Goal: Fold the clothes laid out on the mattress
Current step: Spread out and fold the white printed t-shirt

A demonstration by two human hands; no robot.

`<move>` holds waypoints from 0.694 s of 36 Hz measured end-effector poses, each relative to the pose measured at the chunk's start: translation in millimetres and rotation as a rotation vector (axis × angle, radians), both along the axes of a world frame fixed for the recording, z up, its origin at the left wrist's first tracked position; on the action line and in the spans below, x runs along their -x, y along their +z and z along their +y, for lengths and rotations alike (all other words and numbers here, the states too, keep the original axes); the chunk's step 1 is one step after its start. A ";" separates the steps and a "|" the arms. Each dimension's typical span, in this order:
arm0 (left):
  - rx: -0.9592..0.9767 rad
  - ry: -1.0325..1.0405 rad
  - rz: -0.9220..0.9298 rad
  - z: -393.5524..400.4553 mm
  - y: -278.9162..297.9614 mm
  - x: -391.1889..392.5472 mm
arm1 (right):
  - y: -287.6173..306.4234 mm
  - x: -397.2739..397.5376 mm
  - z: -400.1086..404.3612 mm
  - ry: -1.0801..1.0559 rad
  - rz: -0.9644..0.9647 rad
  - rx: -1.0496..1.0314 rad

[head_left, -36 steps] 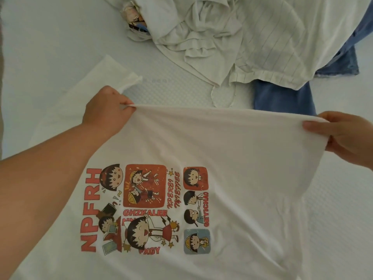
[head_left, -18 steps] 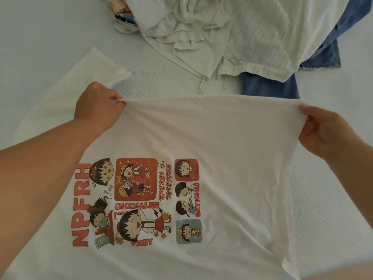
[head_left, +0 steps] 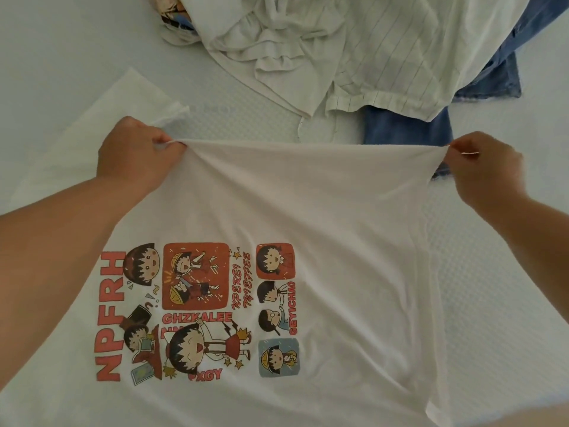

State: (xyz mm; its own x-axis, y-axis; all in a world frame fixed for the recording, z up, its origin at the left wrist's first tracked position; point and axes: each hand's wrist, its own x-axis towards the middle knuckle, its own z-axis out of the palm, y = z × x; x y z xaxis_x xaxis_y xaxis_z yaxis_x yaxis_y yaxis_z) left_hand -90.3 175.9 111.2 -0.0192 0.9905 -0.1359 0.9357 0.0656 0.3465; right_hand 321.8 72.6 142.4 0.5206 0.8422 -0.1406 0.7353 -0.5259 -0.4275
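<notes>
A white T-shirt with a red and black cartoon print is stretched out in front of me over the mattress. My left hand pinches its far edge at the left corner. My right hand pinches the same edge at the right corner. The edge is pulled taut between both hands and lifted off the mattress. One sleeve lies flat beyond my left hand.
A heap of clothes lies at the far side: a cream striped shirt, a crumpled white garment and blue jeans underneath. A small printed item peeks out at the heap's left.
My right hand has tightened from loosely holding to pinching the shirt's corner and moved further right. The edge between both hands is now pulled tauter.
</notes>
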 end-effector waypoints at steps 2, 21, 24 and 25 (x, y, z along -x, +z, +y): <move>0.001 0.012 0.011 2.6 -2.9 -1.3 | -3.1 -4.2 4.7 -0.103 0.169 -0.037; 0.043 -0.103 0.436 31.2 -60.5 -18.9 | -67.5 -13.6 67.4 -0.452 0.823 0.107; 0.118 -0.185 0.537 37.6 -53.9 -13.6 | -64.1 -21.5 69.2 -0.292 0.831 0.348; 0.142 -0.189 0.543 40.1 -51.8 -13.0 | -64.2 -23.3 70.0 -0.259 0.801 0.404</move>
State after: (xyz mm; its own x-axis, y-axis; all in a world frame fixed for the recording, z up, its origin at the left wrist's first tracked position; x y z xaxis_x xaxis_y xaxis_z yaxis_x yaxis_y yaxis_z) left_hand -77.3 216.0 59.4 0.0519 0.9565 -0.2872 0.9767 -0.1086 -0.1851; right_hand 345.1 142.6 78.1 0.3061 0.5221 -0.7961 0.1393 -0.8518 -0.5051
